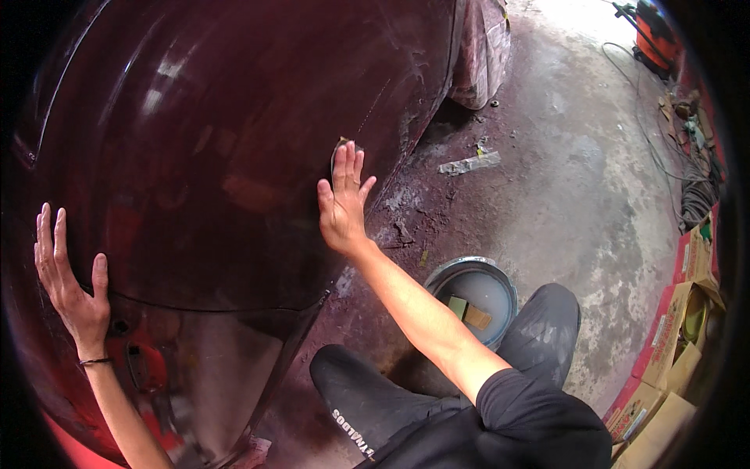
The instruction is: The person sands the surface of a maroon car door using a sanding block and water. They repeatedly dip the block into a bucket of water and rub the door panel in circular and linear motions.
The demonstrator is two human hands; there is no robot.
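A dark maroon car door panel (226, 187) fills the left side, glossy, with pale residue toward its right edge. My right hand (344, 195) lies nearly flat on it, pressing a thin sanding pad (342, 141) whose edge shows past the fingertips; the rest is hidden under the fingers. At the far left, my left hand (72, 289) is open, fingers up and thumb apart, against the bodywork near the door's edge. Nothing shows in it.
Between my knees stands a bucket (512, 293) of cloudy water with a green block (457, 306) and a tan block (477, 317). A crumpled strip (469, 162) lies on the stained floor (578, 195). Cardboard boxes (664, 336), cables (695, 195) and an orange machine (655, 35) line the right.
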